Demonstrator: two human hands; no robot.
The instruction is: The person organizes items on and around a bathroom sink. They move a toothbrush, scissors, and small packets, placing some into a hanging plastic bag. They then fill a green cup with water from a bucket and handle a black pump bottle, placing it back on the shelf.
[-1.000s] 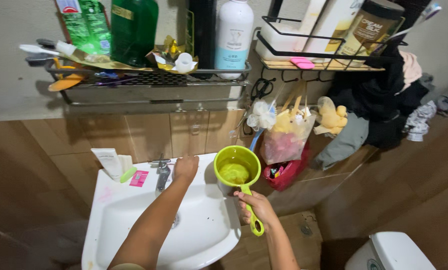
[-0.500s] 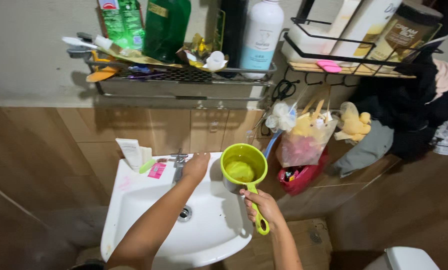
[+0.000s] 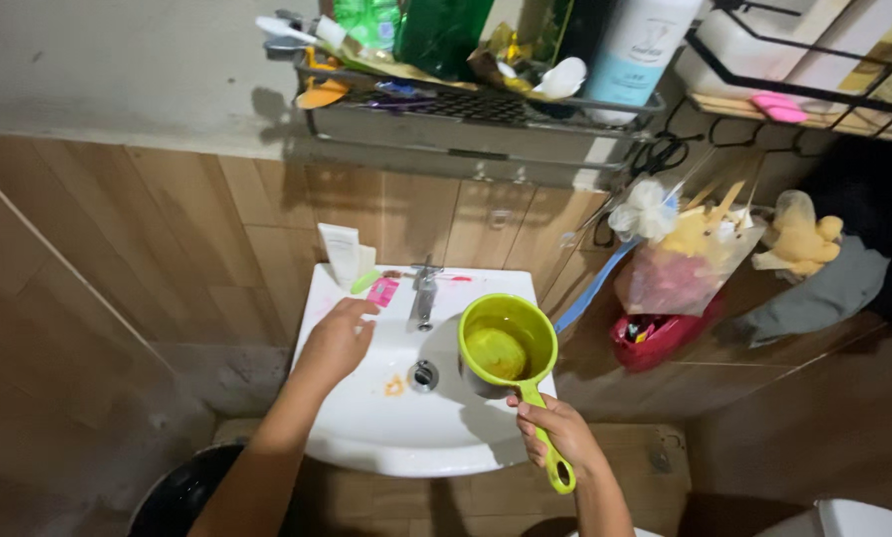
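Head view: washbasin seen from above.
Right hand [image 3: 557,430]: grip closed on lime-green plastic scoop [image 3: 507,348], level over white ceramic basin [image 3: 386,447].
Left hand [image 3: 335,338]: fingers loose, empty, beside chrome tap [image 3: 424,294].
Advice: keep the scoop level.

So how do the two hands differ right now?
The right hand is closed around the handle of the green scoop, holding it over the white sink; the left hand holds nothing. The left hand reaches toward the sink's back left corner, near the pink packet; the right hand stays at the front right edge. Both are bare and over the sink.
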